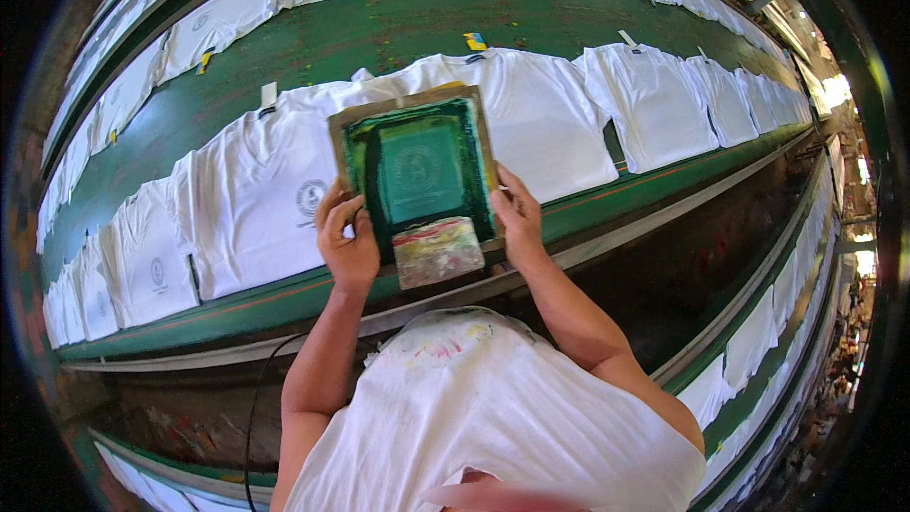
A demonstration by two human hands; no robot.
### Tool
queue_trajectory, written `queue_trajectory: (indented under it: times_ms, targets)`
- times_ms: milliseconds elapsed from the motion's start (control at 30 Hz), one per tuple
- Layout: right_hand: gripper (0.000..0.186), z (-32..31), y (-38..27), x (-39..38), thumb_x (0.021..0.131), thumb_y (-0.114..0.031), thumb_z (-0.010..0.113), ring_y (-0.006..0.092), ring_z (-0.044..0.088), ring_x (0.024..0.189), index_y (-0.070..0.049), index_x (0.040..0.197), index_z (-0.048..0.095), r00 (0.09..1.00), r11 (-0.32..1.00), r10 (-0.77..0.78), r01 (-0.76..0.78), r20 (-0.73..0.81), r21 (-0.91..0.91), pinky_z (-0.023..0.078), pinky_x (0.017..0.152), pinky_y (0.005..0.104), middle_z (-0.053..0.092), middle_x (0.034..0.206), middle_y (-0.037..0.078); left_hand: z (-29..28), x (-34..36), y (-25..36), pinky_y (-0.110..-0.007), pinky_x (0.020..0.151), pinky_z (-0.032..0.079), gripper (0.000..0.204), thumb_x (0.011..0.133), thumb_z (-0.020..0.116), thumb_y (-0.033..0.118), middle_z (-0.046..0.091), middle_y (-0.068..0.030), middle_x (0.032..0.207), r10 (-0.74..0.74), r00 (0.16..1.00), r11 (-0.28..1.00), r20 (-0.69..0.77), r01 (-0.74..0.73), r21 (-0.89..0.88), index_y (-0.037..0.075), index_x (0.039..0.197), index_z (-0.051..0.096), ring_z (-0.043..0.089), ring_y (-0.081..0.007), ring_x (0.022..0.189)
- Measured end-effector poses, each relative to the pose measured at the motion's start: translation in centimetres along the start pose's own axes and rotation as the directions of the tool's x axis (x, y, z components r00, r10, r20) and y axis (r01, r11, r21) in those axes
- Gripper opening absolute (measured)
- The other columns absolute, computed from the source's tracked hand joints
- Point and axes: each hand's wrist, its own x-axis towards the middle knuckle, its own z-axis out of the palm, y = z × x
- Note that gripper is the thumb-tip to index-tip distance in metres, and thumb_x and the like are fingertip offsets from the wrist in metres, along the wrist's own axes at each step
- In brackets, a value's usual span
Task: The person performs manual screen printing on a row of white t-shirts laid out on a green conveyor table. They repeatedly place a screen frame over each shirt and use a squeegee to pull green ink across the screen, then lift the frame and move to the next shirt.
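Note:
I hold a screen-printing frame (417, 175) with green mesh and a pale round design, one hand on each side. My left hand (346, 237) grips its left edge with bent fingers, and my right hand (517, 218) grips the right edge. A paint-smeared flat piece (436, 256) lies over the bottom of the frame. Beneath and behind it, white T-shirts (540, 123) lie flat in a row along a long green table (379, 24). The shirt to the left of the frame (265, 209) bears a small round grey print; the part of the row behind the frame is hidden.
Another row of white shirts (227, 24) lines the table's far side. A metal rail (616, 208) runs along the near edge. Behind me, at lower right and lower left, more tables hold shirts (749, 341). A black cable (254, 417) hangs to my left.

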Motion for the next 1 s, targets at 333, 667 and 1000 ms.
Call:
queue_trajectory:
  times_ms: [333, 667, 1000]
  targets:
    - [0.051, -29.2, -4.4, 1.3, 0.112, -0.013, 0.067, 0.0223, 0.068, 0.135, 0.009, 0.157, 0.061, 0.95, 0.999, 0.022, -0.029, -0.311, -0.019, 0.049, 0.119, 0.0376, 0.07, 0.151, 0.016, 27.1, -8.6, 9.2, -0.048, 0.121, 0.051, 0.043, 0.082, 0.077, -0.014, 0.059, -0.0231, 0.162, -0.019, 0.956, 0.996, 0.292, 0.043, -0.078, 0.007, 0.119, 0.082, 0.058, -0.0415, 0.147]
    - [0.052, -30.9, -2.9, 6.3, 0.109, -0.004, 0.069, 0.0188, 0.066, 0.13, 0.005, 0.159, 0.061, 0.994, 0.998, 0.007, -0.015, -0.111, -0.067, 0.05, 0.114, 0.0351, 0.069, 0.147, 0.012, 28.6, -7.4, 9.1, -0.045, 0.124, 0.048, 0.037, 0.084, 0.073, -0.016, 0.061, -0.0248, 0.164, -0.137, 0.981, 0.987, 0.137, 0.147, -0.068, 0.005, 0.112, 0.085, 0.057, -0.0409, 0.152]
    - [0.057, -27.9, -0.8, 10.0, 0.107, -0.007, 0.071, 0.0232, 0.063, 0.136, 0.004, 0.161, 0.056, 0.997, 0.965, -0.061, 0.071, 0.048, -0.251, 0.048, 0.119, 0.0375, 0.063, 0.152, 0.013, 27.8, -6.0, 6.2, -0.044, 0.124, 0.048, 0.034, 0.085, 0.073, -0.014, 0.063, -0.026, 0.163, -0.167, 0.984, 0.986, 0.065, 0.167, 0.016, 0.005, 0.111, 0.085, 0.059, -0.0393, 0.149]
